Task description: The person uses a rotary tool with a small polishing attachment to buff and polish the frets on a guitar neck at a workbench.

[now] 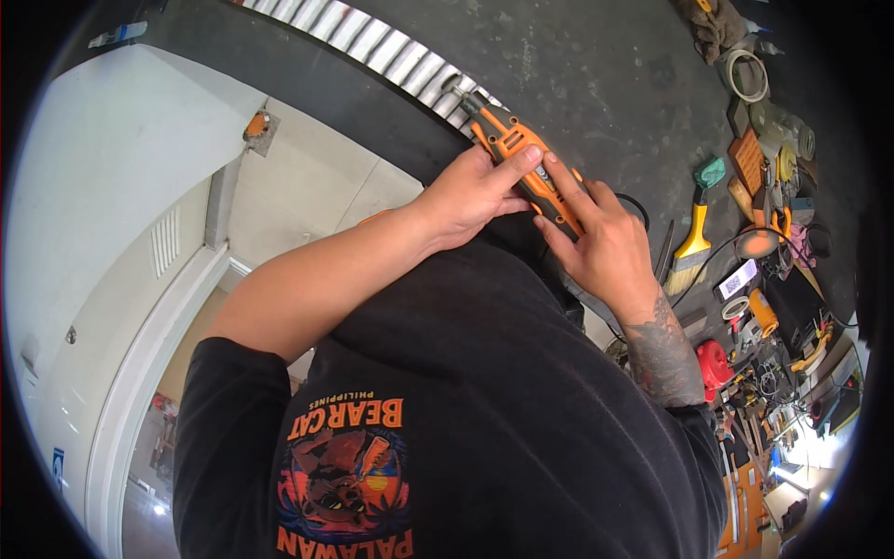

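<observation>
My left hand (470,191) grips an orange and black rotary tool (511,134) near its front, thumb lying along the body. My right hand (601,244) holds the rear part of the same tool, its index finger stretched along the casing. The tool's small round metal head (453,86) points up-left, over a long white ridged strip (354,46); whether it touches the strip I cannot tell. A black cord (637,202) loops beside my right hand. Part of the tool is hidden behind my fingers.
The dark worktop (596,65) carries a yellow-handled brush (691,242), a coiled pale ring (746,76), a phone (738,279), a red round object (714,368) and several mixed tools along the right. A small bottle (116,35) lies top left. A white panel and tiled floor (326,172) show at left.
</observation>
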### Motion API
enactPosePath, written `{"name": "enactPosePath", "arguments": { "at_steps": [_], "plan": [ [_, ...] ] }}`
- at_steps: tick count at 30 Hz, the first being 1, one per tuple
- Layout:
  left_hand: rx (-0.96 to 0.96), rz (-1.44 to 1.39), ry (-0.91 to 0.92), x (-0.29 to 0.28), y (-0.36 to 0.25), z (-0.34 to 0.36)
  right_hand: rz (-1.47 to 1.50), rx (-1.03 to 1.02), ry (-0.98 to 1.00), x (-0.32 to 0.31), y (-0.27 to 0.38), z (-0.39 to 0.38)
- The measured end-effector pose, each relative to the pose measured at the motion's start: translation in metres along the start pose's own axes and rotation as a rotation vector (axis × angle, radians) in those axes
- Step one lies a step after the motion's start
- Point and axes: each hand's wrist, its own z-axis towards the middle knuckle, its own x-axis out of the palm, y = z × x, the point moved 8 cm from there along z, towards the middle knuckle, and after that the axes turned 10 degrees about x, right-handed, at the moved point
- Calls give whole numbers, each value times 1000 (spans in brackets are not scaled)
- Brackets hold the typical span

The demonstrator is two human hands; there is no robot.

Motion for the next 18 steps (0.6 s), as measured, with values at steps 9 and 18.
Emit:
{"name": "enactPosePath", "arguments": {
  "at_steps": [9,18],
  "plan": [
    [1,5,-20,4,-4,10,29,-14,-2,-5,-7,6],
    [3,43,2,7,-5,14,33,17,-49,-8,-8,3]
  ]
}}
